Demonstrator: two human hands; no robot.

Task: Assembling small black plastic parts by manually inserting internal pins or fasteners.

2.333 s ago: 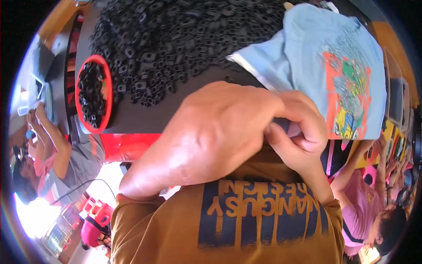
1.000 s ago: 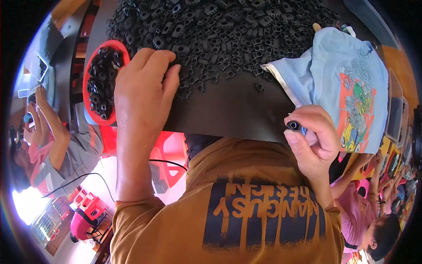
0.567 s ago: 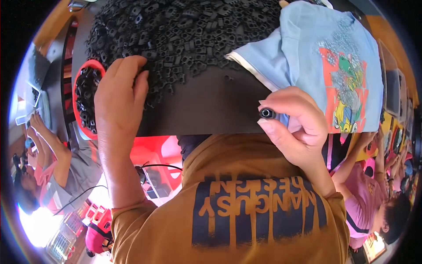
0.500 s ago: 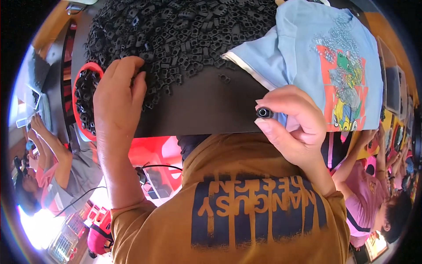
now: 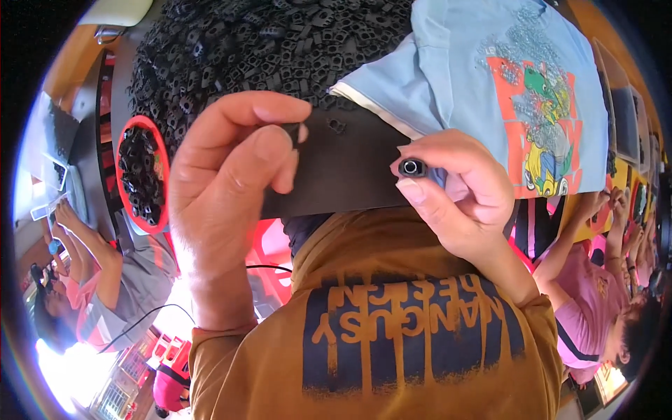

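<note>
Between the thumb and index finger of my right hand is a small black plastic part with a pale ring around its round opening. My left hand is raised over the table beside it, its fingers curled into a pinch. A dark bit shows between those fingertips, too hidden to name. A big heap of similar black plastic parts covers the far table. One loose part lies apart at the heap's near edge. Left of my left hand stands a red bowl full of black parts.
A light blue shirt with a coloured print lies on the table at right. Scattered on it are tiny clear pieces. The dark table's front edge runs close to my body. Other people sit working on both sides.
My left hand has come away from the heap beside the bowl, moving right and nearer, towards my right hand. The right hand keeps its grip on the black part, barely shifting.
</note>
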